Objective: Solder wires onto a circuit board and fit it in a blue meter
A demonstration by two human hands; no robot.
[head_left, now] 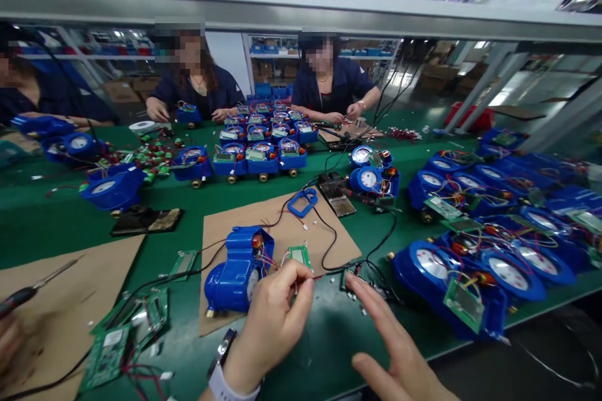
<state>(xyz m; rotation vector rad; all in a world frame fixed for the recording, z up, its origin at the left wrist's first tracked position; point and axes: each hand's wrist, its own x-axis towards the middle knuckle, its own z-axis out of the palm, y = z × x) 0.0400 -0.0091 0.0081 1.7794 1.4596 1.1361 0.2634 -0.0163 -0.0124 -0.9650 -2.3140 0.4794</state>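
Note:
My left hand [277,310], with a watch on its wrist, is pinched closed in front of a blue water meter housing [232,269]. A thin red wire [318,276] shows at its fingertips. The housing lies on a brown cardboard sheet [277,219], its loose wires running toward my hand. Just beyond the fingers is a small green circuit board with a display [300,255], partly covered by the hand. To the right, my right hand [388,332] is open, fingers apart, near a dark object [357,279] and small white bits on the green table.
Rows of blue meters [470,250] fill the right side; more meters [261,153] stand at centre back. Loose circuit boards [110,351] lie at left. A co-worker's hand [9,338] holds a soldering iron [28,293]. Black cables cross the cardboard. A shelf [301,9] spans overhead.

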